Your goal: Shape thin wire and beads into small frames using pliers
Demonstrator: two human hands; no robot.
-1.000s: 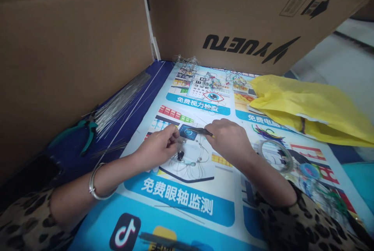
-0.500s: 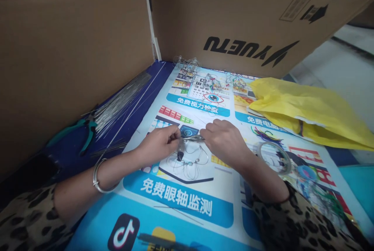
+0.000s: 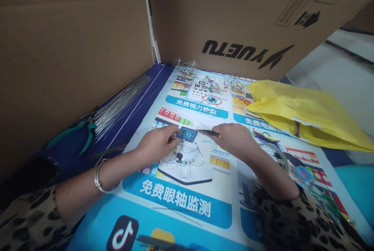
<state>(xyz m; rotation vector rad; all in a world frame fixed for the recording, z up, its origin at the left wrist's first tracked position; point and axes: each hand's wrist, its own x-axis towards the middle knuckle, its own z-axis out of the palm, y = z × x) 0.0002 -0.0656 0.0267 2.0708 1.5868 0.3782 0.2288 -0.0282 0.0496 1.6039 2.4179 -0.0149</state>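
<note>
My left hand (image 3: pixel 160 140) pinches the upper edge of a thin wire piece with small beads (image 3: pixel 187 162), which hangs in loops over the printed sheet (image 3: pixel 178 200). A dark bead or tag sits among the loops. In my right hand (image 3: pixel 236 138), fingers are wrapped round a slim pointed metal tool (image 3: pixel 209 132), perhaps tweezers or small scissors. Its tip points left, toward my left hand, with a gap between the tip and those fingers.
Teal-handled pliers (image 3: pixel 87 134) and a bundle of thin wires (image 3: pixel 119 101) lie at left. Cardboard walls (image 3: pixel 233 13) stand behind. Tangled wire pieces (image 3: pixel 213 85) sit at the back. At right are a yellow bag (image 3: pixel 309 114), a tape roll (image 3: pixel 274 153) and coloured strands (image 3: pixel 265 136).
My right hand has moved right with the tool, whose tip has left the fingers of my left hand. My left hand has barely moved.
</note>
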